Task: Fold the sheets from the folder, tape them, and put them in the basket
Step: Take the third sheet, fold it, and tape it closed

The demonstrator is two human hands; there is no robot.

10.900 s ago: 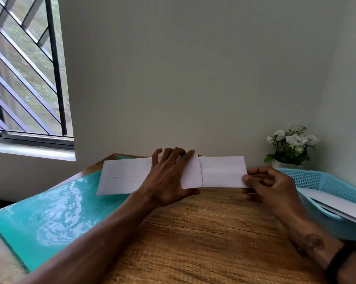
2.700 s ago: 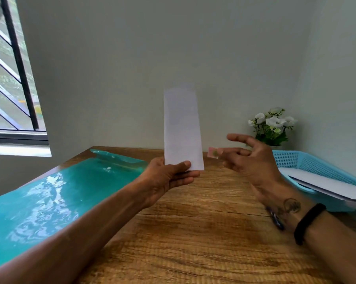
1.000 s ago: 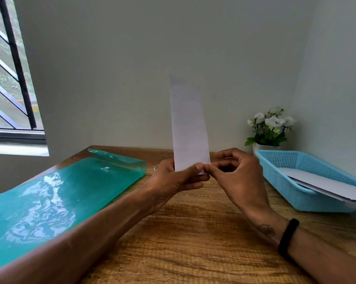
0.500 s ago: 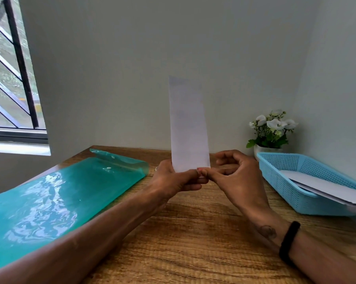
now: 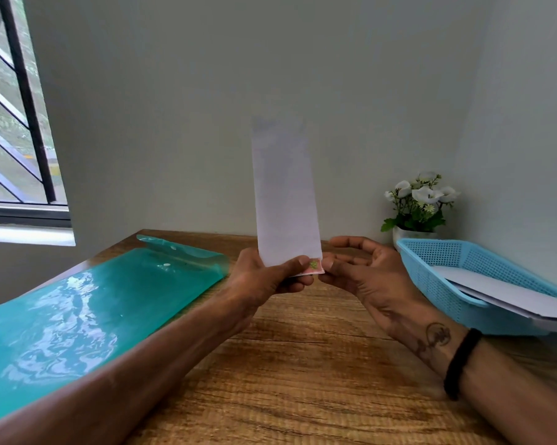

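Observation:
A folded white sheet stands upright above the wooden table, a narrow tall strip. My left hand pinches its bottom edge between thumb and fingers. A small pink piece of tape with a green mark sits on the sheet's lower right corner. My right hand is just to the right of that corner, fingertips at the sheet's edge, fingers loosely spread and gripping nothing. The teal folder lies flat on the left. The light blue basket stands at the right with white folded sheets in it.
A small pot of white flowers stands in the back right corner behind the basket. A barred window is at the left. Walls close the table off at the back and right. Bare wooden table lies in front of me.
My right hand has let go of the sheet's lower corner and opened, leaving the pink tape stuck there. My left hand still holds the sheet upright.

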